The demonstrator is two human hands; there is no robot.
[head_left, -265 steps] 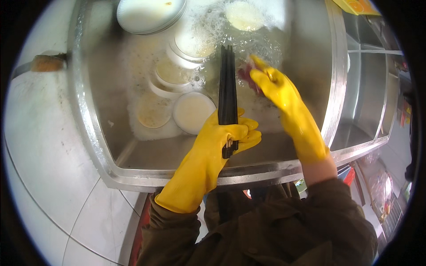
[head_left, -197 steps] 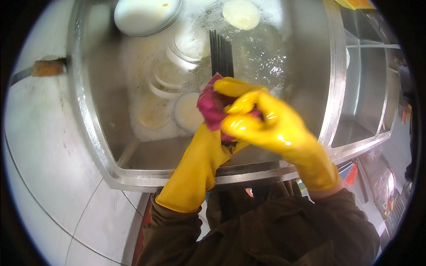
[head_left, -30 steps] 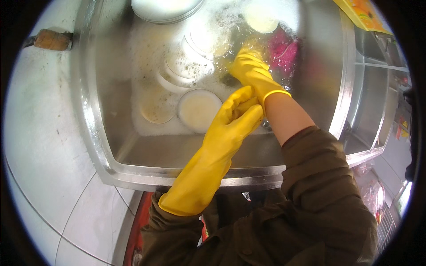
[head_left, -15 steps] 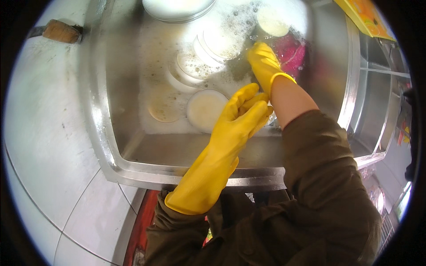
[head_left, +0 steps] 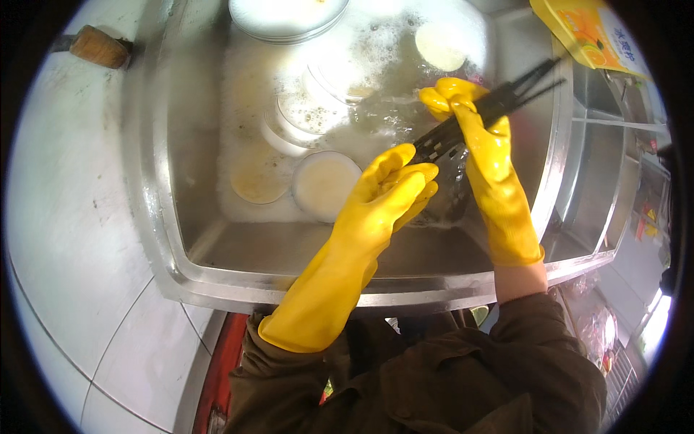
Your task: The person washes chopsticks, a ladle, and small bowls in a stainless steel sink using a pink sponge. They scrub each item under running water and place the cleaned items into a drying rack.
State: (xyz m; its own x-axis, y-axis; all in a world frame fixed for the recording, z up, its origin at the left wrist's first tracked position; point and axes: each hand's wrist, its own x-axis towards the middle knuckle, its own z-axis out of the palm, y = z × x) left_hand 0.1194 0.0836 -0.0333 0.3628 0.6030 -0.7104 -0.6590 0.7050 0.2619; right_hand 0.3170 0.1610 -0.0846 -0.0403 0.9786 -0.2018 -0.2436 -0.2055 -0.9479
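Both my hands wear wet yellow rubber gloves over a sink of soapy water. My right hand [head_left: 481,123] is closed around a bundle of dark chopsticks [head_left: 510,101], held slantwise above the water. The upper ends fan apart toward the right rim; the lower ends reach down to my left hand [head_left: 394,181]. Its curled fingers close at those lower ends, and the glove partly hides the contact. Left of my hands, several pale round dishes [head_left: 327,184] lie under the suds. Another pale round dish [head_left: 441,47] sits beyond my right hand.
A stack of white plates [head_left: 289,18] stands at the sink's far left. The metal sink rim [head_left: 289,286] runs along the near side. A yellow package [head_left: 593,36] lies at the far right corner. A wooden-handled tool [head_left: 100,47] rests on the white counter [head_left: 72,181].
My right hand has come up out of the water and nearer to me, lifting the dark chopsticks. My left hand has barely moved. The pink thing by the right hand is now mostly hidden.
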